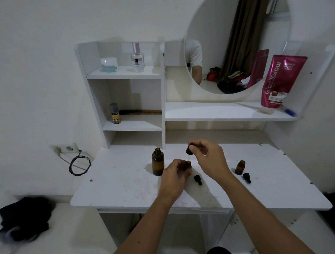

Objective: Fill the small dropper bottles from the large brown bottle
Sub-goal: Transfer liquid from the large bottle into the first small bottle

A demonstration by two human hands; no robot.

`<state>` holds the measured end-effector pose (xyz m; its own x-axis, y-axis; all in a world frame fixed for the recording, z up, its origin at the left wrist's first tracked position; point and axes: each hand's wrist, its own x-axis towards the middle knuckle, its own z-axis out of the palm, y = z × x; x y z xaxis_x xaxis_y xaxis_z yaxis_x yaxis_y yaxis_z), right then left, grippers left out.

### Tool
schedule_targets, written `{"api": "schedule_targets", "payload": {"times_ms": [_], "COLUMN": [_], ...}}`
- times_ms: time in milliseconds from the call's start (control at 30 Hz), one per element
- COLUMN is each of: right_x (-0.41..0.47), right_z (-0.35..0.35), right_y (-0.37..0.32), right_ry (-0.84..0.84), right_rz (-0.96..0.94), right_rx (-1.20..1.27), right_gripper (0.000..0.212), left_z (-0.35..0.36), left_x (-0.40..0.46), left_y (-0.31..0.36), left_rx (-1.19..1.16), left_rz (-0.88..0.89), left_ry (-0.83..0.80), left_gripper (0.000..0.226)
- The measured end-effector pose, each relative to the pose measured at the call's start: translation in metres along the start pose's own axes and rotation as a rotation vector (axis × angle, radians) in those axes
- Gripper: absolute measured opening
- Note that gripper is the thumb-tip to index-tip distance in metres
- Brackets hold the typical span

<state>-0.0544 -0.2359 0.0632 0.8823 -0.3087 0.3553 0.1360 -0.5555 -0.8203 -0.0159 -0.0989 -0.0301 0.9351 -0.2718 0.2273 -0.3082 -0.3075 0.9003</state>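
White vanity desk (127, 185), scuffed, set against a white wall. The large brown bottle (157, 161) stands uncapped on the desk, just left of my hands. My left hand (174, 179) grips a small dropper bottle (188, 164) upright on the desk. My right hand (209, 159) pinches a black dropper (189, 150) directly above its mouth. A second small bottle (240, 167) stands open to the right, a black cap (247, 177) lying beside it; another cap (197, 179) lies between my wrists.

A perfume bottle (137, 58) and a white jar (109, 64) are seen on the top shelf, a comb (141, 112) below. A pink tube (281, 81) is propped beside the round mirror (235, 40), while dark cloth (23, 217) is left on the floor.
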Motion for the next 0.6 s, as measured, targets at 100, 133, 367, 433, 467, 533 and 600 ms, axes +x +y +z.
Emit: {"api": "schedule_targets", "payload": {"times_ms": [100,133,367,433,467,533,600], "right_x": [0.001,0.002,0.013,0.014,0.016,0.019,0.022], "right_z": [-0.007,-0.009,-0.01,-0.002,0.003,0.012,0.02], "right_y": [-0.01,-0.016,-0.055,-0.065,-0.069,-0.077,-0.081], "right_ry": [0.032,0.036,0.055,0.052,0.05,0.05,0.054], "right_rz": [-0.02,-0.034,-0.07,-0.092,-0.1,-0.111,-0.119], "right_rx": [0.029,0.041,0.199,0.243,0.269,0.306,0.313], "right_gripper": [0.016,0.016,0.016,0.014,0.014,0.015,0.014], "left_z": [-0.002,-0.006,-0.053,-0.069,-0.077,-0.091,-0.1], "left_x": [-0.007,-0.011,-0.037,-0.039,-0.039,-0.037,-0.031], "left_y": [0.004,0.004,-0.006,-0.009,-0.011,-0.015,-0.016], "left_rx": [-0.005,-0.016,-0.161,-0.14,-0.129,-0.116,-0.087], "left_rz": [-0.03,-0.042,-0.049,-0.071,-0.076,-0.079,-0.083], "left_ry": [-0.002,0.007,0.089,0.119,0.142,0.209,0.274], "left_gripper": [0.029,0.031,0.031,0.024,0.021,0.02,0.028]}}
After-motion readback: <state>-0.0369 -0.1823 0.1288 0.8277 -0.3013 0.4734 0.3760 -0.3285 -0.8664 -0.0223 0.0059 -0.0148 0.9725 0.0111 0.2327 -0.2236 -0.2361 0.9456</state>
